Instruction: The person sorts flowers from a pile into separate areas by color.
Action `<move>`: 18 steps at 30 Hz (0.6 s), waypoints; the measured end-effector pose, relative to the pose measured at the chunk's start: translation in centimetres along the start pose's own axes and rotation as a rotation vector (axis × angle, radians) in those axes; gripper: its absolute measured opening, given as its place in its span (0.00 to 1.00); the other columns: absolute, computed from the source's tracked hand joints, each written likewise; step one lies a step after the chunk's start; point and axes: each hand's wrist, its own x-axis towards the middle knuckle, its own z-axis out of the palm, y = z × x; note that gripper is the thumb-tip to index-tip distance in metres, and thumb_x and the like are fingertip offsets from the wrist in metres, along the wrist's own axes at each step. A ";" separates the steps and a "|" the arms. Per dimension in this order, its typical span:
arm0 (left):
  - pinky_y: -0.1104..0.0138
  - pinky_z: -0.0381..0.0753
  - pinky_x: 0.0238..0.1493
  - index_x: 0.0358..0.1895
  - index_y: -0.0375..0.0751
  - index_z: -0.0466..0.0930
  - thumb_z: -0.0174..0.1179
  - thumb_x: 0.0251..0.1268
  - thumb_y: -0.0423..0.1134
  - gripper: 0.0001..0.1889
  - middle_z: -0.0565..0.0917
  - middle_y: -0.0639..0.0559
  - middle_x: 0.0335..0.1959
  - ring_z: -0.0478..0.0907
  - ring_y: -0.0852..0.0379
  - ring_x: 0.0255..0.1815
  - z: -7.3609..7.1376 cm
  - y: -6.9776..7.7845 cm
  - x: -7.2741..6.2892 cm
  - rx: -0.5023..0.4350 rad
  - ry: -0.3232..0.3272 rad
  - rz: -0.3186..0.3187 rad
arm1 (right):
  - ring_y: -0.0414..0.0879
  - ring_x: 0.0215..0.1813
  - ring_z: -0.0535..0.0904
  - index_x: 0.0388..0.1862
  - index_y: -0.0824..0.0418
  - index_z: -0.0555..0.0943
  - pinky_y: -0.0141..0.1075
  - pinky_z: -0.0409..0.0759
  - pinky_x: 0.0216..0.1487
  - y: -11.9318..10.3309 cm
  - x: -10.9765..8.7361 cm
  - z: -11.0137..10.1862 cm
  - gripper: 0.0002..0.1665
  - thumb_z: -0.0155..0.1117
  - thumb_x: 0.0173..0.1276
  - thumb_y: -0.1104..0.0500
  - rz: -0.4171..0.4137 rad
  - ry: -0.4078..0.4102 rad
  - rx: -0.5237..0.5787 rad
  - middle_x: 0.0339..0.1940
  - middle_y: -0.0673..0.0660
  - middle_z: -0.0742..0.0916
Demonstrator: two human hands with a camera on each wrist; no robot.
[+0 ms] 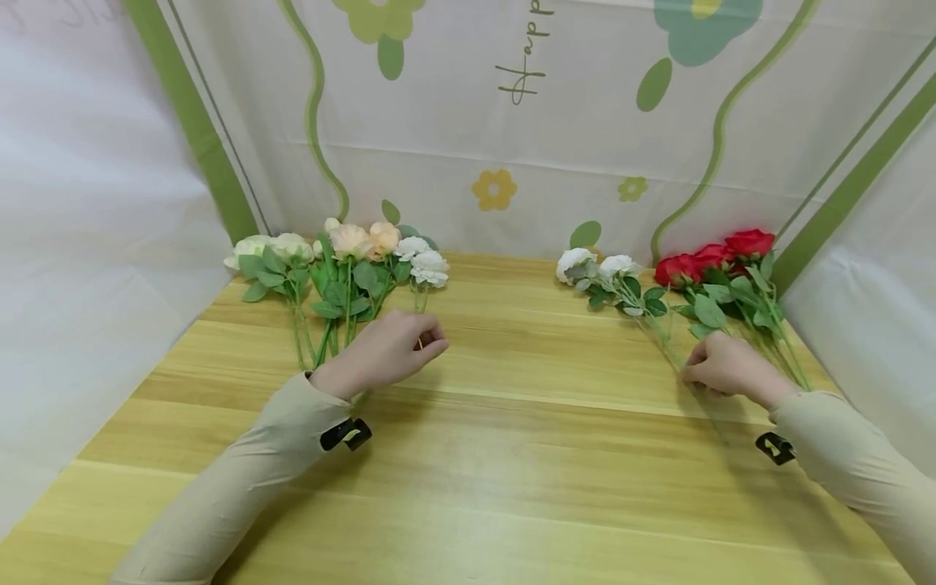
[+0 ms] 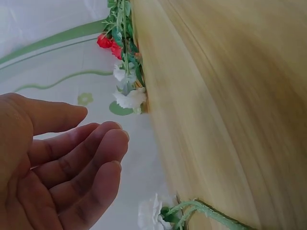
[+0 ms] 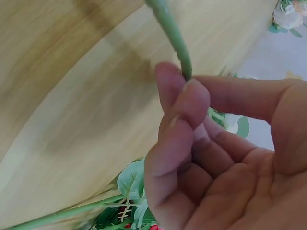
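My right hand (image 1: 734, 370) pinches the green stem (image 3: 170, 33) of a white artificial flower (image 1: 617, 266) between thumb and fingertips, low over the table. Its two white heads lie toward the back of the table. Beside that hand, on its right, are red roses (image 1: 711, 258) with leafy stems. My left hand (image 1: 387, 349) hovers in front of the left flowers, fingers loosely bent; in the left wrist view the hand (image 2: 72, 167) holds nothing. Nearest to it are white flowers (image 1: 428, 268), their stems partly hidden behind the hand.
Peach flowers (image 1: 353, 242) and pale cream-green flowers (image 1: 291, 248) lie at the back left of the wooden table (image 1: 468, 479). A white cloth (image 1: 439, 114) with printed flowers hangs behind the table's back edge. White sheeting (image 1: 95, 203) borders the left side.
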 end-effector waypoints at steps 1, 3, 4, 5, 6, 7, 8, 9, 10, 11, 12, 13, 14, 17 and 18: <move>0.66 0.77 0.30 0.39 0.44 0.84 0.58 0.73 0.41 0.07 0.81 0.61 0.29 0.76 0.67 0.25 0.0 0.0 0.0 -0.001 -0.006 -0.003 | 0.44 0.19 0.74 0.25 0.64 0.84 0.40 0.74 0.22 0.0 -0.1 0.0 0.10 0.64 0.65 0.61 -0.004 0.001 -0.001 0.17 0.53 0.81; 0.66 0.77 0.31 0.39 0.44 0.84 0.58 0.73 0.42 0.08 0.81 0.61 0.29 0.76 0.66 0.26 0.1 -0.1 0.0 0.000 -0.016 -0.010 | 0.44 0.19 0.74 0.24 0.63 0.84 0.39 0.74 0.23 -0.1 -0.2 0.1 0.11 0.64 0.65 0.60 -0.012 0.004 -0.012 0.17 0.52 0.81; 0.66 0.77 0.31 0.39 0.44 0.84 0.58 0.73 0.42 0.08 0.81 0.61 0.29 0.76 0.66 0.26 0.1 -0.1 0.0 0.000 -0.020 -0.014 | 0.44 0.19 0.75 0.23 0.63 0.83 0.39 0.74 0.23 -0.1 -0.2 0.1 0.11 0.64 0.65 0.60 -0.015 0.005 -0.016 0.17 0.52 0.81; 0.66 0.77 0.31 0.39 0.43 0.84 0.58 0.73 0.42 0.08 0.81 0.61 0.29 0.76 0.66 0.26 0.0 -0.1 0.0 -0.003 -0.024 -0.018 | 0.44 0.19 0.75 0.23 0.63 0.83 0.39 0.75 0.23 -0.2 -0.2 0.1 0.12 0.64 0.66 0.59 -0.016 0.002 -0.018 0.17 0.52 0.81; 0.65 0.78 0.31 0.39 0.43 0.84 0.58 0.73 0.42 0.08 0.81 0.61 0.29 0.76 0.66 0.26 0.0 -0.1 0.0 -0.004 -0.029 -0.023 | 0.44 0.19 0.76 0.23 0.62 0.83 0.39 0.75 0.23 -0.3 -0.2 0.0 0.13 0.64 0.66 0.59 -0.019 0.000 -0.022 0.17 0.52 0.82; 0.65 0.78 0.31 0.39 0.43 0.84 0.58 0.73 0.42 0.08 0.81 0.61 0.30 0.76 0.66 0.26 0.0 -0.1 0.0 -0.006 -0.032 -0.028 | 0.45 0.19 0.76 0.23 0.62 0.83 0.39 0.75 0.23 -0.3 -0.2 0.0 0.14 0.63 0.67 0.58 -0.018 -0.006 -0.025 0.18 0.52 0.82; 0.65 0.78 0.31 0.39 0.43 0.84 0.58 0.73 0.42 0.09 0.82 0.61 0.30 0.77 0.66 0.27 0.0 -0.2 0.0 -0.005 -0.038 -0.034 | 0.45 0.19 0.76 0.22 0.62 0.83 0.39 0.75 0.23 -0.4 -0.2 -0.1 0.15 0.63 0.68 0.57 -0.015 -0.014 -0.026 0.18 0.52 0.83; 0.65 0.78 0.32 0.40 0.44 0.84 0.57 0.74 0.43 0.09 0.82 0.61 0.30 0.77 0.66 0.27 -0.1 -0.2 -0.1 -0.004 -0.044 -0.041 | 0.44 0.19 0.76 0.22 0.62 0.83 0.39 0.75 0.23 -0.4 -0.2 -0.2 0.16 0.62 0.69 0.57 -0.011 -0.024 -0.025 0.18 0.53 0.83; 0.65 0.78 0.32 0.40 0.44 0.84 0.57 0.74 0.43 0.09 0.82 0.60 0.31 0.77 0.65 0.28 -0.2 -0.2 -0.1 -0.005 -0.050 -0.048 | 0.44 0.19 0.76 0.22 0.63 0.82 0.39 0.75 0.23 -0.5 -0.2 -0.3 0.18 0.61 0.70 0.56 -0.006 -0.035 -0.019 0.18 0.53 0.83; 0.65 0.78 0.32 0.40 0.43 0.84 0.57 0.74 0.43 0.10 0.82 0.60 0.31 0.77 0.65 0.29 -0.3 -0.2 -0.1 -0.005 -0.058 -0.058 | 0.44 0.18 0.76 0.22 0.63 0.82 0.39 0.75 0.23 -0.6 -0.2 -0.4 0.19 0.60 0.71 0.55 -0.003 -0.042 -0.017 0.19 0.53 0.84; 0.65 0.78 0.32 0.41 0.43 0.84 0.57 0.74 0.44 0.10 0.82 0.60 0.31 0.78 0.65 0.29 -0.4 -0.3 -0.1 -0.003 -0.067 -0.067 | 0.44 0.18 0.75 0.22 0.63 0.82 0.39 0.74 0.23 -0.7 -0.2 -0.6 0.19 0.59 0.72 0.55 -0.002 -0.046 -0.010 0.19 0.54 0.84; 0.65 0.78 0.33 0.41 0.43 0.84 0.57 0.74 0.45 0.10 0.82 0.60 0.32 0.78 0.65 0.30 -0.5 -0.3 -0.1 -0.001 -0.076 -0.077 | 0.44 0.18 0.75 0.22 0.63 0.82 0.39 0.74 0.23 -0.9 -0.2 -0.8 0.20 0.59 0.73 0.54 0.001 -0.050 -0.003 0.19 0.54 0.84; 0.64 0.78 0.33 0.41 0.43 0.84 0.57 0.74 0.45 0.11 0.82 0.60 0.32 0.78 0.65 0.30 -0.6 -0.4 -0.1 -0.002 -0.085 -0.088 | 0.44 0.19 0.75 0.22 0.63 0.82 0.39 0.74 0.23 -1.0 -0.2 -0.9 0.21 0.58 0.74 0.54 0.002 -0.051 0.006 0.20 0.54 0.84; 0.63 0.78 0.33 0.42 0.43 0.84 0.56 0.75 0.46 0.12 0.82 0.60 0.32 0.78 0.64 0.30 -0.9 -0.6 -0.2 -0.007 -0.107 -0.115 | 0.46 0.22 0.77 0.25 0.64 0.82 0.39 0.75 0.25 -1.7 -0.5 -1.1 0.20 0.57 0.75 0.53 -0.007 -0.029 0.031 0.22 0.54 0.85; 0.63 0.78 0.33 0.42 0.43 0.84 0.56 0.75 0.46 0.12 0.82 0.59 0.32 0.78 0.63 0.29 -1.0 -0.7 -0.2 -0.009 -0.113 -0.121 | 0.46 0.23 0.78 0.26 0.64 0.82 0.39 0.76 0.25 -2.0 -0.6 -1.1 0.20 0.57 0.75 0.53 -0.012 -0.017 0.037 0.23 0.54 0.85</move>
